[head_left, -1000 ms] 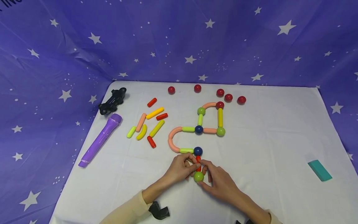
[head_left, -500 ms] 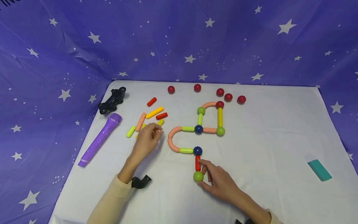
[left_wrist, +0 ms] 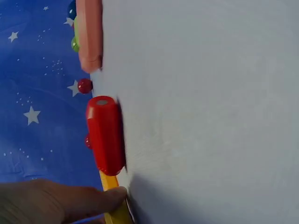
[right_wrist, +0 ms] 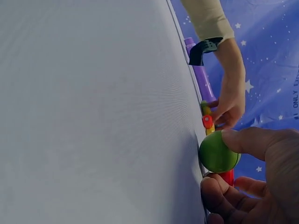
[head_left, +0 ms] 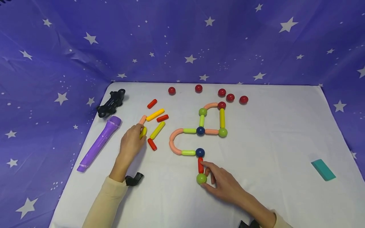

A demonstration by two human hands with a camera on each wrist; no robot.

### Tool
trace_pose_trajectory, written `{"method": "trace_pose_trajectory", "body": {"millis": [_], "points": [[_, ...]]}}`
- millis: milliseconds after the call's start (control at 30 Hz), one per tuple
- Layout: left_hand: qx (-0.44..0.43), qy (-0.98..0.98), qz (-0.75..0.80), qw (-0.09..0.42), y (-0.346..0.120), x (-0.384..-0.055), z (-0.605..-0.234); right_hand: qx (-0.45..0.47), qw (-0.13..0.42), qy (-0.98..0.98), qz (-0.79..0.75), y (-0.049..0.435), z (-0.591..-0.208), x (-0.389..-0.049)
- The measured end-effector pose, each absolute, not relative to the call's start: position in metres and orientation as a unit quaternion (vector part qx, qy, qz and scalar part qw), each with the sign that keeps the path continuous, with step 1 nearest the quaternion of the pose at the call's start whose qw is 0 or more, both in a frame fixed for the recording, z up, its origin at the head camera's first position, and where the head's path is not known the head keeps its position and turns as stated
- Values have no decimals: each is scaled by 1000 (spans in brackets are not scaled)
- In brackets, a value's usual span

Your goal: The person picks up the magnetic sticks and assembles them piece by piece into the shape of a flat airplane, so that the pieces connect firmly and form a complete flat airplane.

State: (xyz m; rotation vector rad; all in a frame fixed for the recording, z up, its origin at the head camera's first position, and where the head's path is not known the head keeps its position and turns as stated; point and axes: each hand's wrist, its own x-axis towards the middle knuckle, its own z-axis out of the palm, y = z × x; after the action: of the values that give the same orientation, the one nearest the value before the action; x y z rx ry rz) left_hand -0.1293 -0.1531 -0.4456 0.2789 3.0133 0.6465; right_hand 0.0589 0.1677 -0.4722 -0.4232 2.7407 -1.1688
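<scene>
My left hand (head_left: pixel 131 142) is at the loose magnetic sticks, thumb and fingertips around a yellow curved stick (head_left: pixel 143 132). In the left wrist view the thumb lies against yellow, just below a red stick (left_wrist: pixel 106 135). The left hand hides a short light green stick. My right hand (head_left: pixel 225 183) holds the near end of the built chain, thumb on a green ball (right_wrist: pixel 217 153) and index finger at the red stick (head_left: pixel 201 165) joined to it. That red stick meets a dark blue ball (head_left: pixel 200 152), from which light green and pink sticks curve to a closed loop.
More loose sticks, such as a yellow straight one (head_left: pixel 157 130) and an orange one (head_left: pixel 155 114), lie beside the left hand. Several red balls (head_left: pixel 198 88) line the back. A purple microphone-shaped tube (head_left: pixel 99 144), black object (head_left: pixel 111 103) and teal block (head_left: pixel 323 170) sit toward the sides.
My left hand has left the red stick by the green ball and moved left and back to the yellow curved stick. The right hand has kept its place.
</scene>
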Motion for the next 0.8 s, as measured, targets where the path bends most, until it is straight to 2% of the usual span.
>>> {"method": "trace_pose_trajectory", "body": {"millis": [133, 233, 333, 467, 633, 800], "points": [[140, 962, 228, -55, -149, -121, -435, -152, 78, 905, -390, 169, -472, 57], [242, 927, 272, -87, -133, -102, -421, -167, 93, 900, -391, 171, -473, 55], [381, 869, 310, -66, -109, -71, -412, -189, 100, 893, -395, 174, -473, 53], [530, 788, 313, 0, -76, -27, -415, -208, 107, 882, -408, 179, -474, 50], [615, 738, 270, 60, -52, 10, -429, -217, 114, 873, -422, 183, -474, 47], [650, 721, 234, 44, -44, 22, -442, -235, 110, 866, -428, 185, -474, 45]]}}
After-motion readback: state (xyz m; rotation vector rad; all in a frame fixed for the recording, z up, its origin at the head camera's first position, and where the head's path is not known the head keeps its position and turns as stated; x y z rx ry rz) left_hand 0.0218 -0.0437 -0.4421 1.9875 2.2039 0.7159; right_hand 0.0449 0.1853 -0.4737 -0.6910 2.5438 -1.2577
